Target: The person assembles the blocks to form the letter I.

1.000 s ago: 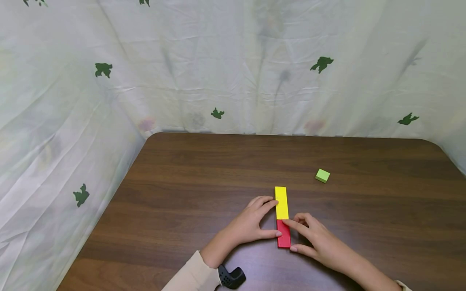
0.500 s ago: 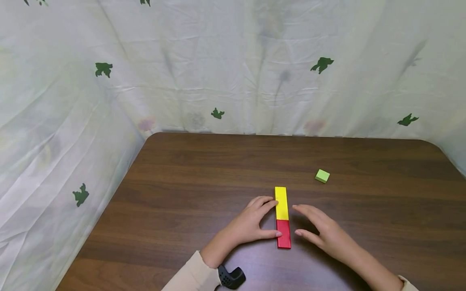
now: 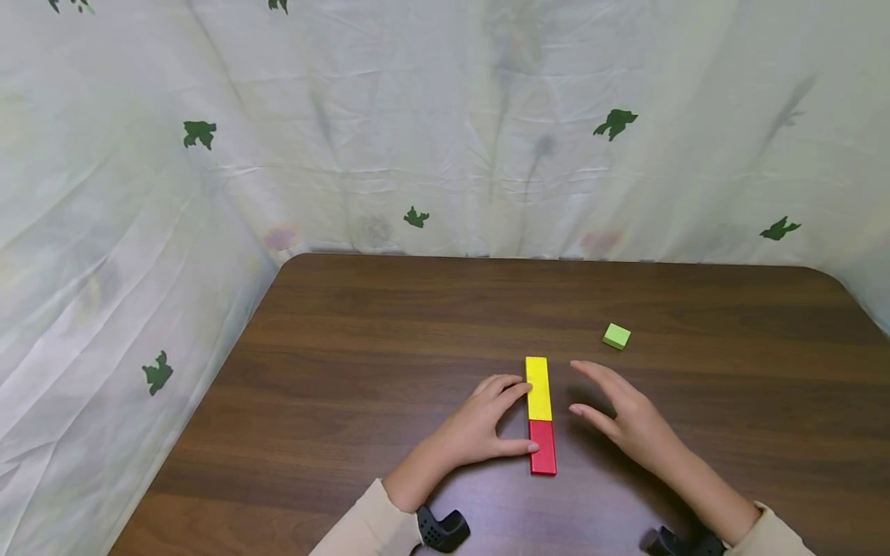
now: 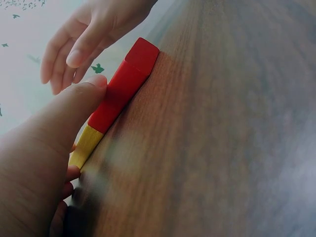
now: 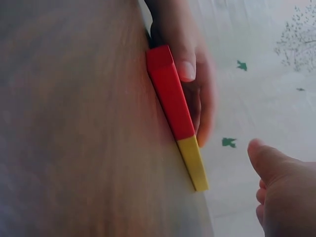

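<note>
A yellow block [image 3: 538, 388] and a red block [image 3: 542, 448] lie end to end on the table, yellow farther away, forming one straight bar. My left hand [image 3: 473, 429] rests against the bar's left side. Its thumb touches the red block and its index fingertip the yellow one. To the right of the bar, apart from it, my right hand [image 3: 636, 421] hovers with thumb and fingers spread, holding nothing. In the left wrist view, the left thumb [image 4: 94, 89] lies on the red block's edge. Beyond my right hand sits a small light green block [image 3: 616, 336].
The brown wooden table [image 3: 348, 324] has its far edge against a pale curtain [image 3: 445, 116] with green leaf-like shapes. Black wrist devices, such as the left one [image 3: 443, 531], sit at both wrists.
My right hand has let go of the red block and moved away to the right, then farther from me. My left hand and the blocks stay where they were.
</note>
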Action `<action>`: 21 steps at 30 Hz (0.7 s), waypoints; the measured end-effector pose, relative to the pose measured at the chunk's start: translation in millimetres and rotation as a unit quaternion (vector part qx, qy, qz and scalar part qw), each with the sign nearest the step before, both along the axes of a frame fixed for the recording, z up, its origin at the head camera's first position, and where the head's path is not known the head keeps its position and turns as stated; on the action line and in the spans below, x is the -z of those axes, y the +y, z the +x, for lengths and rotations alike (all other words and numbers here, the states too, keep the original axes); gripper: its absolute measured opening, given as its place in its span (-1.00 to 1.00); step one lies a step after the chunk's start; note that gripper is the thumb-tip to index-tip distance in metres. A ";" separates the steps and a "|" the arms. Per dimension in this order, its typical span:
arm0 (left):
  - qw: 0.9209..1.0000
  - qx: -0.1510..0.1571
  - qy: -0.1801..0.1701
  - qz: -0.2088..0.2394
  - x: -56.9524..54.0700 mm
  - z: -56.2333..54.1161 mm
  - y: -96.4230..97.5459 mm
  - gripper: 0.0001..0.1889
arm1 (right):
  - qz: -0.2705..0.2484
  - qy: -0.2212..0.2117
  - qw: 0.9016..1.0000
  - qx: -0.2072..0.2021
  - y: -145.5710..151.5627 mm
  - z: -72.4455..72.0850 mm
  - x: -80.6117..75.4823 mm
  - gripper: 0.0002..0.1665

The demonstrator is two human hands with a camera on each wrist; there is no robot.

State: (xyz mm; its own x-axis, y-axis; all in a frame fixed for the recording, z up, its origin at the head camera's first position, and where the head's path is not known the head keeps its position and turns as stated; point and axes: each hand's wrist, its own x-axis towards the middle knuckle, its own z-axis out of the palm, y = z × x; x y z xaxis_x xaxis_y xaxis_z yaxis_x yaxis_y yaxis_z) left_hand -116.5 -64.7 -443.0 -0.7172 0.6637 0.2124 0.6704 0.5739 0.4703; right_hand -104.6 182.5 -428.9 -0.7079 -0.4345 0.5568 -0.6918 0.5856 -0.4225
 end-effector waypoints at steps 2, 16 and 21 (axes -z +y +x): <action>1.000 0.000 0.001 0.000 0.0 -0.3 -0.1 -0.22 | -0.004 0.002 1.000 -0.001 0.6 -3.2 -0.2 -0.15; 1.000 -0.003 0.003 0.000 0.8 -1.5 -1.1 -0.22 | -0.024 0.017 0.999 0.046 7.8 -27.1 4.3 -0.10; 1.000 -0.007 -0.006 -0.006 2.0 -1.2 -0.9 -0.22 | -0.038 0.019 0.997 0.059 12.2 -34.4 5.6 -0.11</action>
State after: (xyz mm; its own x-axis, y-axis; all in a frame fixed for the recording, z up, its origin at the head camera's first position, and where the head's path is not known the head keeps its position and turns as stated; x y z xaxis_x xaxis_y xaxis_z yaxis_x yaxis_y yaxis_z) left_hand -117.8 -65.6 -445.1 -0.7285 0.6566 0.1951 0.6566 0.5884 0.4719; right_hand -139.0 194.7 -434.5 -0.7294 -0.3050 0.6123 -0.6365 0.6305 -0.4442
